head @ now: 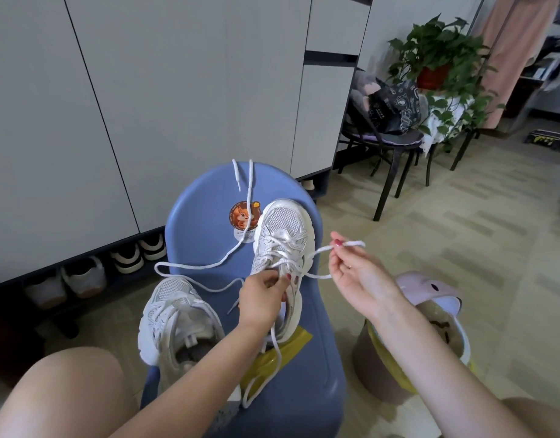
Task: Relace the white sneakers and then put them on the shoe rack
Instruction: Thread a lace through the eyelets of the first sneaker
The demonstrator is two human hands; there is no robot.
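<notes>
On the blue stool (206, 229) before us, two white sneakers sit side by side: the left sneaker (177, 324) lies unlaced at the near left, the right sneaker (280, 257) points away from us. Our left hand (263, 298) grips the right sneaker at its tongue, fingers curled onto the eyelets. Our right hand (351, 273), just right of the shoe, pinches the lace (319, 252) between thumb and fingertips, drawn taut from the eyelets. A loose lace (240, 245) (the second one) trails across the far seat. Shoes (127, 257) line the cabinet's low shelf at left.
</notes>
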